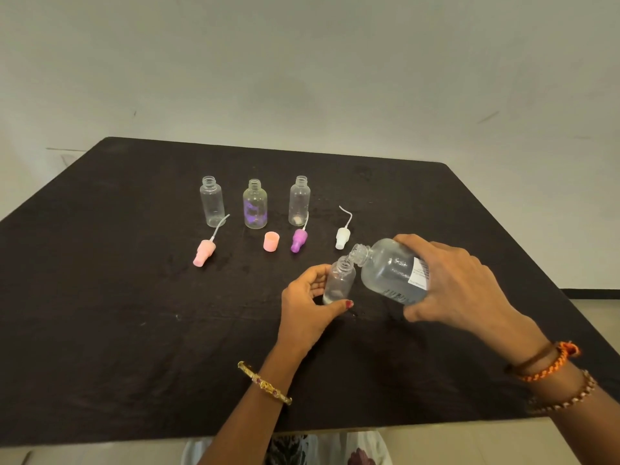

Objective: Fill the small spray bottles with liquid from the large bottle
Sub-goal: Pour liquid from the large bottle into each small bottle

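The big bottle [392, 270] is tipped nearly flat, its open mouth meeting the neck of a small bottle [339, 280] that stands slightly tilted on the black table [117, 297]. The lean looks deliberate, to line the two openings up so nothing spills. The right hand [449, 280] grips the big bottle from above, fingers curled over its body and thumb underneath, which gives control of the tilt. The left hand [308, 297] holds the small bottle low down, thumb across the front and fingers wrapped behind, steadying it against the pour. Only a little liquid seems to lie at its bottom, so I judge the filling is just starting.

Beyond the small bottle stand three more uncapped bottles: a left one [212, 201], a purple-tinted one [255, 204] and a right one [298, 201], apparently waiting their turn. Between them and the small bottle lie a pink sprayer [203, 251], a pink cap [271, 241], a purple sprayer [298, 239] and a white sprayer [343, 234], set aside to leave the necks open.
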